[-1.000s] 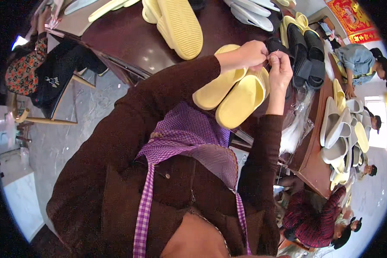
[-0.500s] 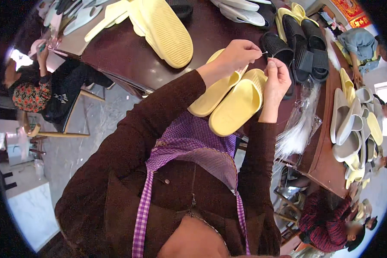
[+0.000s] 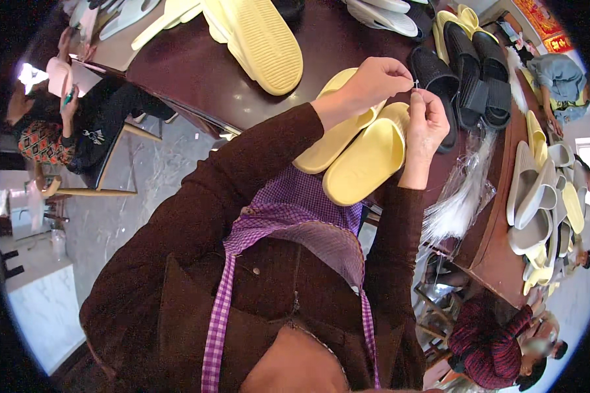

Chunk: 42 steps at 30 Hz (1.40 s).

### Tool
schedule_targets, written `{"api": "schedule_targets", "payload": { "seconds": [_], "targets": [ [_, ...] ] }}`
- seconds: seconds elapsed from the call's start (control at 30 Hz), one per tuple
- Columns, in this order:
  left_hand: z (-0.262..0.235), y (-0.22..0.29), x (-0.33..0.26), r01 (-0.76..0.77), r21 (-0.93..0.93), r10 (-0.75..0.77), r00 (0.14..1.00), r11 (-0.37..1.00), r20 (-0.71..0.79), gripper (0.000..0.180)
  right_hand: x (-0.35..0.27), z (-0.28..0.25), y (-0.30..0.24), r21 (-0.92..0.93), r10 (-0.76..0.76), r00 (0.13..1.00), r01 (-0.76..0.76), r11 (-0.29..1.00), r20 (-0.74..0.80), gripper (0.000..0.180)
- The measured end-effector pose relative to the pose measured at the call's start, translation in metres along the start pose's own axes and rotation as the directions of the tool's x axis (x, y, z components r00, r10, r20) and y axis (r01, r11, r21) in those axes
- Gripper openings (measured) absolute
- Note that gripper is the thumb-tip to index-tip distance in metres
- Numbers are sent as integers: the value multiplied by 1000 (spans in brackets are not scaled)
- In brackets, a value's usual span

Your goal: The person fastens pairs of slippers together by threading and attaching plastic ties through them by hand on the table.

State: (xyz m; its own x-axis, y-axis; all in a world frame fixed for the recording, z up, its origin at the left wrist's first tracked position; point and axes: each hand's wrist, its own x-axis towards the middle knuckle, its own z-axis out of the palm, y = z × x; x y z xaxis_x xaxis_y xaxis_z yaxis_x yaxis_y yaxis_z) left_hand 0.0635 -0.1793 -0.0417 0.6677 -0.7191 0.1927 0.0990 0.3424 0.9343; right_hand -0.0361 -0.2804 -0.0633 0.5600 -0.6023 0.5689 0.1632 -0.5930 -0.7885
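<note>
A pair of pale yellow slide slippers, the left slipper [image 3: 321, 147] and the right slipper [image 3: 362, 171], lies side by side at the table's near edge. Over their straps, my left hand [image 3: 377, 84] and my right hand [image 3: 428, 124] meet with fingertips pinched. Between them shows the small white end of a thin plastic tie [image 3: 415, 84]; the rest of the tie is hidden or too fine to follow. My right wrist is just beside the right slipper. Black slippers [image 3: 434, 72] lie right beyond my fingertips.
A bundle of clear plastic strands [image 3: 462, 196] hangs over the edge of the dark red table [image 3: 347, 39]. Stacked yellow slippers [image 3: 269, 49] lie at the far left, and grey slippers [image 3: 534, 196] at the right. A co-worker at the left holds a pink slipper [image 3: 59, 77]; others sit at right.
My fingertips have come together; a moment ago they were slightly apart with bits of the tie showing. The whole view has shifted a little. The co-worker at the left has moved the pink slipper.
</note>
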Motion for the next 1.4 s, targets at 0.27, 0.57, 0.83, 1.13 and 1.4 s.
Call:
{"api": "schedule_targets", "payload": {
  "seconds": [0.27, 0.57, 0.83, 1.13, 1.4],
  "targets": [
    [0, -2, 0, -22, 21, 22, 1000, 1000, -5, 7, 0, -1, -3, 4, -14, 1000, 14, 1000, 9, 8],
    [-3, -1, -1, -34, 62, 31, 999, 998, 37, 8, -1, -1, -3, -82, -32, 999, 33, 996, 18, 7],
    [-8, 3, 1, 135, 45, -140, 978, 990, 152, 7, -1, -7, -5, -127, -78, 994, 87, 988, 72, 8],
    [-29, 22, -12, -52, 61, 57, 995, 997, -87, 27, -19, -13, -49, -299, -279, 955, 237, 924, -105, 9],
    [-89, 40, -70, -126, 312, 253, 876, 942, -410, 27, -66, -6, -73, -534, 206, 937, -24, 845, 283, 31]
  ]
}}
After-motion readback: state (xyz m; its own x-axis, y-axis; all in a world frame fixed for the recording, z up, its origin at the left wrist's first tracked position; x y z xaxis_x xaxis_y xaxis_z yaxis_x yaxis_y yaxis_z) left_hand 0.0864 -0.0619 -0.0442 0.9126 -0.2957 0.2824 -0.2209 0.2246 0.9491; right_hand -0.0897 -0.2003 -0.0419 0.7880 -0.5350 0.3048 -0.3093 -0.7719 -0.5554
